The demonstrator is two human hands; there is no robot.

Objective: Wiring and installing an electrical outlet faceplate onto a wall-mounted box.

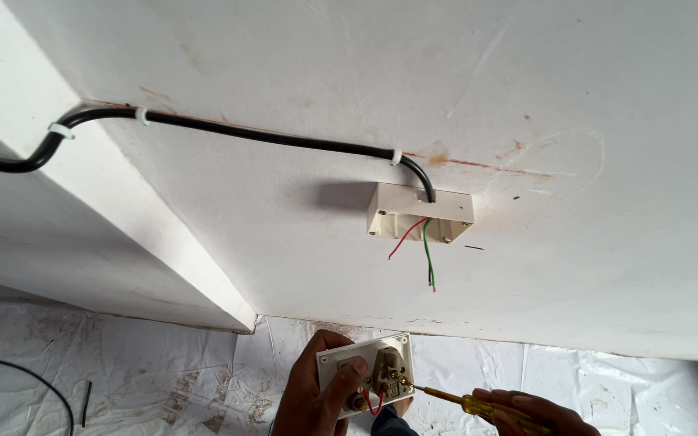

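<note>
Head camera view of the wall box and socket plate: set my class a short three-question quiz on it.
1. Which hand holds the socket plate?
2. True or false: the screwdriver has a yellow handle.
3. Which wire colours hang from the wall box?

Key:
1. The left; the right hand holds the screwdriver.
2. True.
3. Red and green.

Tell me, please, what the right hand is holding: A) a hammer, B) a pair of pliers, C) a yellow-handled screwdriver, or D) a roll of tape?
C: the right hand grips a yellow-handled screwdriver whose tip meets the back of the switch plate held in the left hand.
</note>
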